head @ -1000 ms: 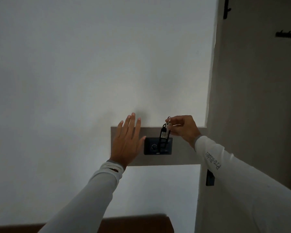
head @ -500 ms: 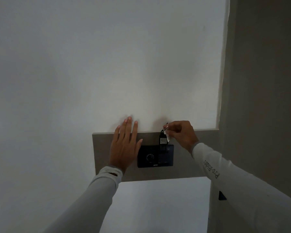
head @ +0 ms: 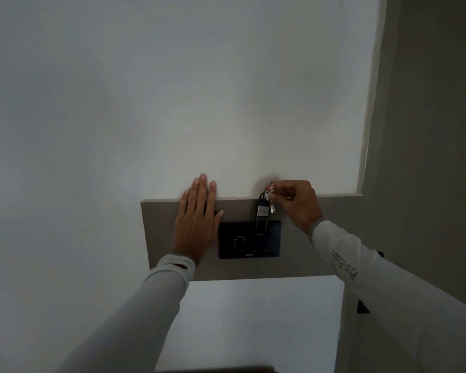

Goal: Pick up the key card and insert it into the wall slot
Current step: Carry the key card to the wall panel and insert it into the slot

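The slim black plastic key card [head: 262, 215] stands upright, its lower end in the dark rectangular wall slot unit [head: 249, 239] near the grey panel's [head: 156, 232] top edge. The right hand [head: 296, 204] pinches its ring; the left hand [head: 197, 222] lies flat, open, empty. Insertion looks nearly done; release remains.

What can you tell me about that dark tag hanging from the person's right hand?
The key card is a narrow, dark, plastic-looking tag with a pale square label on its face. It hangs upright from a metal ring pinched in the fingers of the right hand, with a small silvery key beside it. Its lower end overlaps the top of the black wall panel; how deep it sits cannot be told.
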### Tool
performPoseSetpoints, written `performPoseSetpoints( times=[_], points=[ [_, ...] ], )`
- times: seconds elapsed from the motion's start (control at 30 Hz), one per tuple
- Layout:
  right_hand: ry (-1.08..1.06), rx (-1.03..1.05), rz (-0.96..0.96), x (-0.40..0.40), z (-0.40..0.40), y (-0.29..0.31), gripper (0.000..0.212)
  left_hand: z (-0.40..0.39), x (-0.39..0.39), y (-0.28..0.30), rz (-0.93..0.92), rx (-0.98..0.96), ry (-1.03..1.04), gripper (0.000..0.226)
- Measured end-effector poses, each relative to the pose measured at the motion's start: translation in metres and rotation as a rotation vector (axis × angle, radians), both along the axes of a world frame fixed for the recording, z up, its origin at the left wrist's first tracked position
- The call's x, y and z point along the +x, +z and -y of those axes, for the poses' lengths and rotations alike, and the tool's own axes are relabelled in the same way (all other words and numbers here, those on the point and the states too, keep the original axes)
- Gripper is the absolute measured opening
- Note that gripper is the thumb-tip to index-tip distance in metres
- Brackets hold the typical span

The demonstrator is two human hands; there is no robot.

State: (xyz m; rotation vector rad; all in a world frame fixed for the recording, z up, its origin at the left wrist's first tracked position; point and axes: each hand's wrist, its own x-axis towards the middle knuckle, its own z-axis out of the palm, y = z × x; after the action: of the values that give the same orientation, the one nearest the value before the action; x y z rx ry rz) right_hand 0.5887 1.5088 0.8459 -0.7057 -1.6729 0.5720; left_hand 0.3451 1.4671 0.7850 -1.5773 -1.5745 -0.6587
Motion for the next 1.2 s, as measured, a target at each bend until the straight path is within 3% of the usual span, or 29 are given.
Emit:
performPoseSetpoints(
  times=[0.43,0.63,0.87,1.07,1.2],
  points=[
    [-0.119,0.303,0.302,-0.014,0.003,-0.007,0.014,0.0,0.001,0.001,0.0,0.015,0.003,0.065],
    [-0.151,0.258,0.473,-0.01,0.0,-0.003,0.017,-0.002,0.002,0.0,-0.001,0.013,0.005,0.065],
    [-0.125,0.206,0.464,-0.001,-0.001,-0.006,0.016,-0.001,0.002,-0.001,0.001,0.01,0.0,0.065],
    [-0.004,0.045,0.281,0.0,-0.003,-0.007,0.017,-0.002,0.002,0.001,0.01,0.004,-0.008,0.065],
    [0.001,0.055,0.337,0.001,-0.003,-0.01,0.011,-0.002,0.002,0.0,0.007,-0.009,0.006,0.066]
  ],
)
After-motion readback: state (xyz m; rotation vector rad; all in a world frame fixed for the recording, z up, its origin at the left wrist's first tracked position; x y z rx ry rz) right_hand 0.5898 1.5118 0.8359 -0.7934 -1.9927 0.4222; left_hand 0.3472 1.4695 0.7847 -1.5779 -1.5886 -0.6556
